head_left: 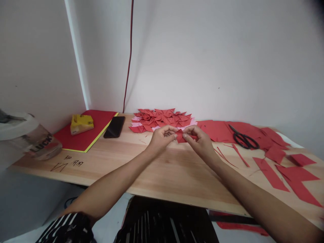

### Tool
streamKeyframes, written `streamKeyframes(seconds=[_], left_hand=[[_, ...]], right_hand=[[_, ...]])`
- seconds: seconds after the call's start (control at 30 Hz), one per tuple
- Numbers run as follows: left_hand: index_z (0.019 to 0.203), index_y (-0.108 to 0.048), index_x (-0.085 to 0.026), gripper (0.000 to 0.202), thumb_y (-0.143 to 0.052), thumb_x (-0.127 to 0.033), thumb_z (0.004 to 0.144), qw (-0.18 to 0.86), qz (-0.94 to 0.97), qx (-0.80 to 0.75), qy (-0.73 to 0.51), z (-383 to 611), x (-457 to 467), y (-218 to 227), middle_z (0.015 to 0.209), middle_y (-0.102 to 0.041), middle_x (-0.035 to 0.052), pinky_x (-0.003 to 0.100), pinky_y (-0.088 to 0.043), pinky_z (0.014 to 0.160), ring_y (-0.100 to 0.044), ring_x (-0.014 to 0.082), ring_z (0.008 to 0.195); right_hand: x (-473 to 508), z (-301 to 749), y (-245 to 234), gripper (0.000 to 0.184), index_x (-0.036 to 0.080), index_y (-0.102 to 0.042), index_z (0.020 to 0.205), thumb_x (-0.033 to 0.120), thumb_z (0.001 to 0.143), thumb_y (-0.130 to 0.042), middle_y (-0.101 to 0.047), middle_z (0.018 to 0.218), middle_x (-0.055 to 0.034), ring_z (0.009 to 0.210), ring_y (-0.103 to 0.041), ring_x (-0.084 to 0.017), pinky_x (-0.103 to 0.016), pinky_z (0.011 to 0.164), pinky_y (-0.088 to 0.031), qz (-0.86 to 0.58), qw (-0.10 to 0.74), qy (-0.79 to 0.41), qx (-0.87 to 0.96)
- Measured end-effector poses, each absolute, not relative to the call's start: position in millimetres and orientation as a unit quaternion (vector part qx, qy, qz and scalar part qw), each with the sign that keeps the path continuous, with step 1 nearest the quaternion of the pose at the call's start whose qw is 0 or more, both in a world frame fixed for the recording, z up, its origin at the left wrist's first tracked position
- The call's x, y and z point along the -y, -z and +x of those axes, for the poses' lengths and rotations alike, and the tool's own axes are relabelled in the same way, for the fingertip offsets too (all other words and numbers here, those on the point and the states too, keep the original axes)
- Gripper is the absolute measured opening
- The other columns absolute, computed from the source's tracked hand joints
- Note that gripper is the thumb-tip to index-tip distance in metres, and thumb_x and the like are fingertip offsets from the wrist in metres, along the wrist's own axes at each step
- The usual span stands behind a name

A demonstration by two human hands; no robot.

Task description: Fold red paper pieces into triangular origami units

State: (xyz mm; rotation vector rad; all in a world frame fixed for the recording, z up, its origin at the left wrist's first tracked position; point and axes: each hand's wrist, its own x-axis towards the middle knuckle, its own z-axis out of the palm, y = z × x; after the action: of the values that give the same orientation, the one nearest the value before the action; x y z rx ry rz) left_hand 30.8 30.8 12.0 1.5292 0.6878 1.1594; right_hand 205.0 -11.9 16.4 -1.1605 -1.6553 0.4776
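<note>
A small piece of folded red paper (180,136) is pinched between my two hands above the middle of the table. My left hand (164,135) grips its left side between thumb and fingers. On the other side, my right hand (198,136) has thumb and fingers closed on it, hiding part of the paper. Just behind my hands lies a heap of folded red paper pieces (162,118), with some pink ones among them. Flat red paper sheets (215,130) spread to the right of the heap, and black-handled scissors (244,139) rest on them.
Red paper strips and offcuts (270,173) are scattered at the right of the wooden table (157,168). To the left are a black phone (114,127), red and yellow sheets (86,141), a yellow packet (81,124) and a clear lidded jug (42,143). A wall stands behind.
</note>
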Motion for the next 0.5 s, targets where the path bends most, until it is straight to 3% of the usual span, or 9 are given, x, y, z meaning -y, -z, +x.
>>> streamKeyframes(seconds=[0.2, 0.5], left_hand=[[0.083, -0.067, -0.014, 0.014, -0.069, -0.018, 0.07, 0.547, 0.625, -0.273, -0.486, 30.0, -27.1, -17.8, 0.074, -0.066, 0.0015, 0.023, -0.048, 0.066, -0.058, 0.0089, 0.065], [0.075, -0.067, -0.013, 0.011, -0.07, -0.019, 0.067, 0.565, 0.606, -0.282, -0.484, 30.0, -23.5, -22.2, 0.075, -0.069, 0.0028, 0.024, -0.049, 0.066, -0.06, 0.0096, 0.063]], right_hand=[[7.2, 207.3, -11.7, 0.011, 0.023, -0.06, 0.091, 0.032, 0.086, -0.058, -0.064, 0.093, -0.0034, 0.089, -0.061, -0.018, -0.032, 0.081, -0.048, -0.475, 0.513, -0.249, 0.67], [7.8, 207.7, -13.1, 0.01, 0.022, -0.062, 0.087, 0.03, 0.083, -0.057, -0.063, 0.09, -0.0029, 0.087, -0.058, -0.017, -0.031, 0.077, -0.046, -0.49, 0.517, -0.268, 0.649]])
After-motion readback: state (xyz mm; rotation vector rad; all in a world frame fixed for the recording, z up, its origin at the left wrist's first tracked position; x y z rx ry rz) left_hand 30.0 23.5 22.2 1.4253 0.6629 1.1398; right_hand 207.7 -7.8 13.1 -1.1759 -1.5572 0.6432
